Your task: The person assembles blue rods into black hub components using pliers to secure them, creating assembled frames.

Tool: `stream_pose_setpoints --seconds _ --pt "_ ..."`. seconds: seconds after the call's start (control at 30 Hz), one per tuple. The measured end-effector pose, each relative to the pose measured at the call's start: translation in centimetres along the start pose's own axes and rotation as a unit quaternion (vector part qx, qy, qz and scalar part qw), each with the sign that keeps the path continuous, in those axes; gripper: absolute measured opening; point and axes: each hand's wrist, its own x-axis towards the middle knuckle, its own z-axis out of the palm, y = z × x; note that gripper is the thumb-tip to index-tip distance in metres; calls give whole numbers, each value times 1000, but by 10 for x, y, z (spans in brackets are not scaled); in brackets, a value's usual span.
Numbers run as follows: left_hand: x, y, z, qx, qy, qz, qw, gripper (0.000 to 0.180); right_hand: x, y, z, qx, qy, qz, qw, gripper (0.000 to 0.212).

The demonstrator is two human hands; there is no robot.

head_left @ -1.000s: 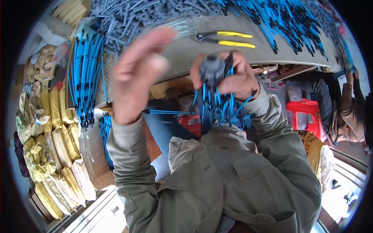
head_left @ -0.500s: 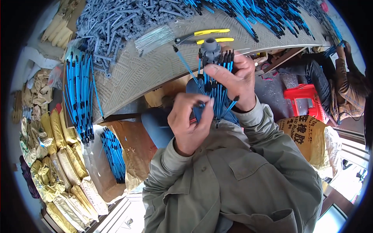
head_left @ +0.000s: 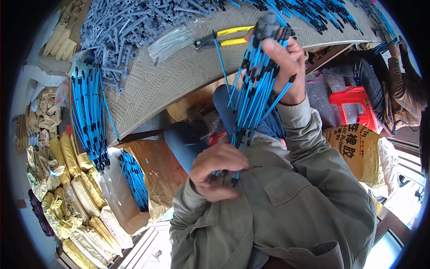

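My right hand [head_left: 289, 67] grips the top of a fan of thin blue rods [head_left: 253, 107] with black fittings, its thumb pressed across them. A grey plastic hub [head_left: 266, 27] stands out above that thumb, at the rods' upper end. Lower down, in front of my shirt, my left hand [head_left: 212, 168] is slightly blurred, its fingers curled round the black-tipped lower ends of some rods. One rod [head_left: 221, 62] splays out to the left of the bundle, and another [head_left: 283, 93] slants off near my right wrist.
On the table [head_left: 134, 101] lie a heap of grey plastic parts [head_left: 134, 27], a bundle of thin clear strips [head_left: 170, 45], yellow-handled pliers [head_left: 234, 31] and more blue rods [head_left: 309, 15]. Rod bundles [head_left: 89, 112] stand at the left. A red stool [head_left: 354, 105] and another person [head_left: 401, 89] are at the right.
My right hand has moved up and slightly right with the hub and rods. My left hand has dropped from beside the rods' middle to their lower ends. The rods now hang lengthened below.
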Motion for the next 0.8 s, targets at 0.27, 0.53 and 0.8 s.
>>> stream_pose_setpoints --seconds 0.27,0.53,0.8 --pt "-16 -16 -7 -108 165 42 979 31 4 -3 -5 12 -19 -95 995 34" --pt "27 -21 -2 -86 349 -135 923 36 -23 8 22 -34 -91 14 995 33" --pt "35 -15 5 405 251 49 878 48 -24 16 29 -10 -93 72 993 29"
